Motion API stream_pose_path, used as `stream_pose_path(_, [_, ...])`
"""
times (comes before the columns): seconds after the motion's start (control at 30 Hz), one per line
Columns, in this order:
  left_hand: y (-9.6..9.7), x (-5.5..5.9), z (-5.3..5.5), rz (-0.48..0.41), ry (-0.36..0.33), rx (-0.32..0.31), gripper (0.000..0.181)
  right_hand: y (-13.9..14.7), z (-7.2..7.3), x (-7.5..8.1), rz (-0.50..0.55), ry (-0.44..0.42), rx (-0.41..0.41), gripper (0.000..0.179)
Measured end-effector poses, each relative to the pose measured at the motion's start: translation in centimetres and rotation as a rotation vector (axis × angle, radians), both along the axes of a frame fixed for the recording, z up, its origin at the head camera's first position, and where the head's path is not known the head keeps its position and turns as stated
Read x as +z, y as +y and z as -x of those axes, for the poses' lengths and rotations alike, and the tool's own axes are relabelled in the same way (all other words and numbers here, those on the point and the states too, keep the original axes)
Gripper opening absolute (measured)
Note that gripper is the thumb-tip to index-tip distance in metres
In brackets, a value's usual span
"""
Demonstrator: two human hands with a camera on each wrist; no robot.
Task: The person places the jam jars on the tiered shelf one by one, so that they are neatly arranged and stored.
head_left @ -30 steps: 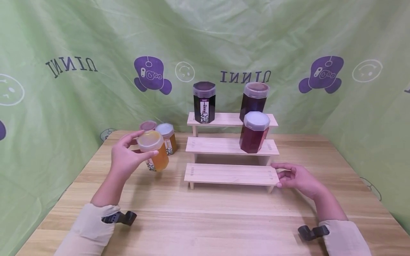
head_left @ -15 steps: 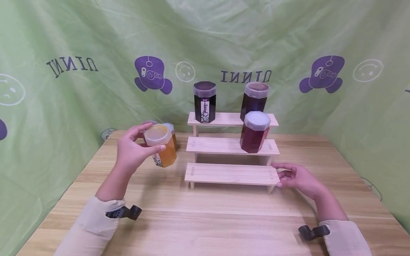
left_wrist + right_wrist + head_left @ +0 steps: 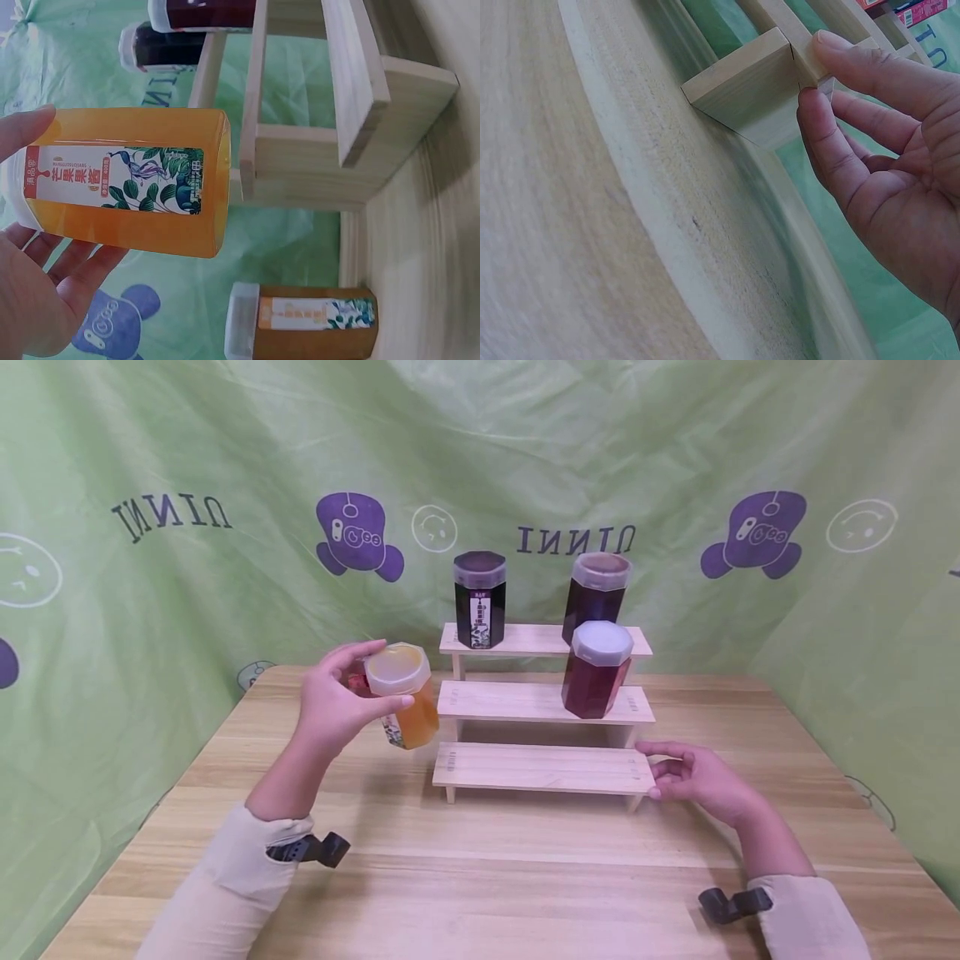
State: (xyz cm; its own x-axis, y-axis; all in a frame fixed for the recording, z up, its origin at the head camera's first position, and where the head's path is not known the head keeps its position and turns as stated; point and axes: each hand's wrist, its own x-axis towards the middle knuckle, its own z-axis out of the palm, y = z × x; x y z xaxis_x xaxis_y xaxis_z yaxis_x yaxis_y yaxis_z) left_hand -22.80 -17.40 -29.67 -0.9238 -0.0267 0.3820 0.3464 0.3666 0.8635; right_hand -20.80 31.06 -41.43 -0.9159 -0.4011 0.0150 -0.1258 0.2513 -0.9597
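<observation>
A person's left hand grips an orange jar near its lid, apparently to leave the lower half free, above the table just left of a wooden rack, whose bottom shelf the right hand pinches, seemingly to steady it.

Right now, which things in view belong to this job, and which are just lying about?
Likely the job:
- held orange jar
- wooden shelf
- red jar
- two dark jars
- amber jar on the table

Just around:
- green backdrop
- black wrist cameras
</observation>
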Motion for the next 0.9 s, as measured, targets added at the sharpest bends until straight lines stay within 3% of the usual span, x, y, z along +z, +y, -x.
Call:
stream_pose_path(0.27, [1.4, 0.8, 0.2, -0.033, 0.005, -0.056, 0.074, 0.0, 0.0, 0.0, -0.019, -0.004, -0.018, 0.070])
stream_pose_path(0.57, [2.9, 0.7, 1.1, -0.062, 0.011, -0.105, 0.076, 0.1, 0.1, -0.1, -0.041, -0.008, -0.032, 0.070])
stream_pose_path(0.9, [4.5, 0.6, 2.1, -0.043, -0.022, -0.105, 0.076, 0.1, 0.1, -0.1, -0.043, -0.014, -0.028, 0.071])
